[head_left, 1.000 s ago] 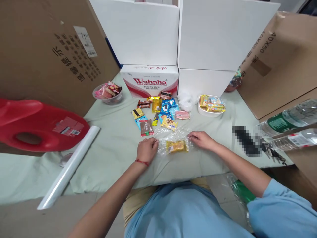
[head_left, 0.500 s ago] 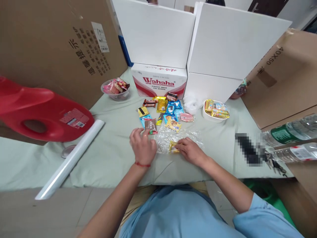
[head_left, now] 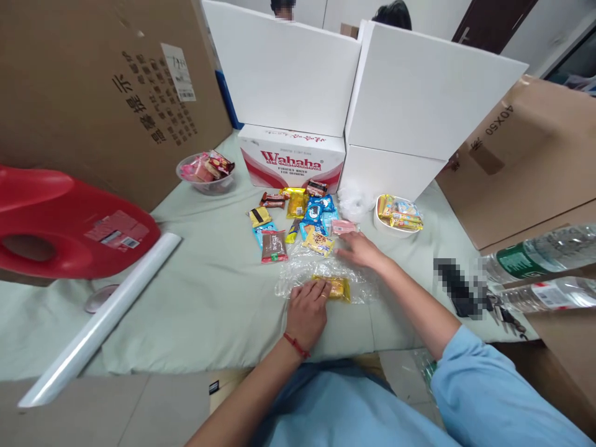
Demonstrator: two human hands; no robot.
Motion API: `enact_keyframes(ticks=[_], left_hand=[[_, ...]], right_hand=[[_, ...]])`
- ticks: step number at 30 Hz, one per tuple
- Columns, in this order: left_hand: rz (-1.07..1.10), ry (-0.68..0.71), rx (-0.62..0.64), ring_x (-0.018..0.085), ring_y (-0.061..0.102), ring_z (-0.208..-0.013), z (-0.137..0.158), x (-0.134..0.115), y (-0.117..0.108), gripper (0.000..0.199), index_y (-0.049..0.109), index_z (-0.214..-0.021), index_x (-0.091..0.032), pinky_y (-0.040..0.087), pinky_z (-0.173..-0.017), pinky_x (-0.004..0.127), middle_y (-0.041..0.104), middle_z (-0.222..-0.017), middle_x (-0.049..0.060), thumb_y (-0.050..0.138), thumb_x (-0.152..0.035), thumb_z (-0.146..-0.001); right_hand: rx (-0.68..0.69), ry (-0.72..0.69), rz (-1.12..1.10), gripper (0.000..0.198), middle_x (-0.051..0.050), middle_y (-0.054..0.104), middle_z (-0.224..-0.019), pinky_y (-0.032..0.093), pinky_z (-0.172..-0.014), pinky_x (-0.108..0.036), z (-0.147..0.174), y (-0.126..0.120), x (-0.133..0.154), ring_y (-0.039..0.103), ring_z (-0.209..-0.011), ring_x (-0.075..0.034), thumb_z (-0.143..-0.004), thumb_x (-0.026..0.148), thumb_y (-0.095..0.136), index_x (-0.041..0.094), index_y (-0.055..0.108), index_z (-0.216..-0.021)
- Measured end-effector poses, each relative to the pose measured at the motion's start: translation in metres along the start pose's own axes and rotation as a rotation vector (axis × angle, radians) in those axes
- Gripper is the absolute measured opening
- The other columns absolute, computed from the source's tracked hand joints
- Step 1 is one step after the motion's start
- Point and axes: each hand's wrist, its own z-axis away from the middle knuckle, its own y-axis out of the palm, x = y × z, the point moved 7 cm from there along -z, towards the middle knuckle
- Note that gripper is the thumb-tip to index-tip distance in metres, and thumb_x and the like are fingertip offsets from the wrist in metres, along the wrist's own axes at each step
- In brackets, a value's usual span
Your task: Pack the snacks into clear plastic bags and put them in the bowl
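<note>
My left hand (head_left: 307,310) rests over the left end of a yellow snack packet (head_left: 339,288), its fingers close together on the wrapper. Beneath the packet lies a crinkled clear plastic bag (head_left: 361,273). My right hand (head_left: 362,249) is empty, fingers apart, just below a pink packet (head_left: 343,226) and to the right of a yellow cookie packet (head_left: 319,243). A brown packet (head_left: 274,246) lies left of these. Behind are blue packets (head_left: 314,213), a gold packet (head_left: 297,205) and a yellow-and-black packet (head_left: 259,216).
A white bowl (head_left: 398,233) of snacks stands right, a clear bowl (head_left: 209,185) of snacks left. A Wahaha box (head_left: 293,162) stands behind. A red jug (head_left: 69,223) and white roll (head_left: 102,316) are left; water bottles (head_left: 554,251) and keys (head_left: 507,318) right.
My left hand has moved right and down from beside the brown packet onto the yellow snack packet. My right hand has let go of that packet and moved up towards the pink one.
</note>
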Motion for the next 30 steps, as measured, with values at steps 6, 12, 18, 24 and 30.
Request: enact_keyframes(ticks=[6, 12, 18, 24, 30], left_hand=[[-0.018, -0.013, -0.007, 0.026, 0.064, -0.113, 0.004, -0.004, -0.003, 0.040, 0.069, -0.131, -0.026, 0.045, -0.086, 0.043, 0.074, -0.130, 0.006, 0.051, -0.013, -0.098], [0.136, -0.066, -0.025, 0.026, 0.065, -0.095, 0.004, 0.003, 0.005, 0.032, 0.074, -0.114, -0.021, 0.048, -0.079, 0.044, 0.078, -0.110, 0.009, 0.050, -0.011, -0.096], [0.637, 0.015, -0.006, 0.019, 0.070, -0.101, 0.016, 0.038, -0.008, 0.040, 0.078, -0.103, -0.025, 0.057, -0.093, 0.036, 0.078, -0.106, 0.005, 0.045, -0.008, -0.089], [0.708, -0.861, -0.426, 0.023, 0.068, -0.107, 0.026, 0.137, -0.041, 0.041, 0.069, -0.111, -0.021, 0.055, -0.094, 0.039, 0.074, -0.115, 0.009, 0.034, -0.042, -0.102], [0.496, -0.812, -0.137, 0.037, 0.051, -0.134, -0.003, 0.115, -0.018, 0.027, 0.066, -0.076, -0.020, 0.039, -0.116, 0.053, 0.067, -0.127, 0.015, 0.078, -0.044, -0.071]], right_hand=[[0.174, 0.056, -0.072, 0.024, -0.003, 0.075, -0.089, 0.047, -0.076, -0.026, -0.001, 0.019, 0.008, 0.066, -0.083, -0.019, -0.088, 0.024, 0.068, 0.016, 0.076, -0.110], [0.245, -0.415, -0.052, 0.043, -0.008, 0.072, -0.106, 0.048, -0.080, -0.028, 0.074, 0.029, 0.067, 0.064, -0.092, -0.020, -0.099, 0.022, 0.051, 0.027, 0.065, -0.140], [0.186, -0.362, 0.169, 0.056, -0.009, 0.064, -0.107, 0.044, -0.084, -0.032, 0.112, 0.057, 0.069, 0.054, -0.097, -0.023, -0.105, 0.014, 0.038, 0.031, 0.044, -0.158], [0.218, -0.279, 0.227, 0.055, -0.008, 0.061, -0.106, 0.040, -0.083, -0.031, 0.109, 0.059, 0.076, 0.050, -0.095, -0.023, -0.105, 0.012, 0.041, 0.036, 0.050, -0.154], [0.230, -0.249, 0.232, 0.048, -0.009, 0.060, -0.101, 0.039, -0.078, -0.031, 0.104, 0.052, 0.082, 0.050, -0.094, -0.024, -0.106, 0.017, 0.042, 0.034, 0.058, -0.148]])
